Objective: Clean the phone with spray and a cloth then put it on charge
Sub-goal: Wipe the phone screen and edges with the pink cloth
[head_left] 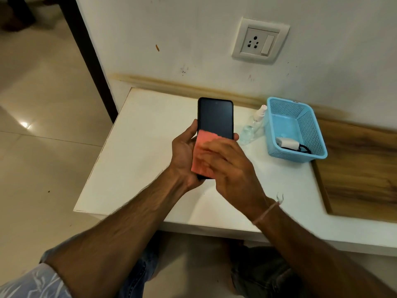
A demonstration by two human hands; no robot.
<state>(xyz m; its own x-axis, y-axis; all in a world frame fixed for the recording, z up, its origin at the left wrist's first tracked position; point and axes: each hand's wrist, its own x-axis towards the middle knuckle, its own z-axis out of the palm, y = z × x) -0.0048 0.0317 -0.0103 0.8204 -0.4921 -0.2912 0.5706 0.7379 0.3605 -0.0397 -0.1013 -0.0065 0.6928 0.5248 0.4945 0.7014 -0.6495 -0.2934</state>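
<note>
Wiping step: our left hand [184,155] is gripping the phone [215,119], held above the table [139,147]; our right hand [229,171] is pressing the pink cloth [200,151] onto the lower screen (blurred; pinch or flat unclear). We are judging light, full-length strokes best.

The phone [215,117] shows a glossy dark glass screen in a matt black rim. The cloth [200,147] on it looks soft, salmon-pink fabric, blurred. The table [139,147] is matt white with chipped edges. The basket [277,134] is perforated blue plastic and the spray bottle [251,130] clear plastic. The panel [361,168] shows wood grain. The floor [43,104] is glossy tile.
</note>
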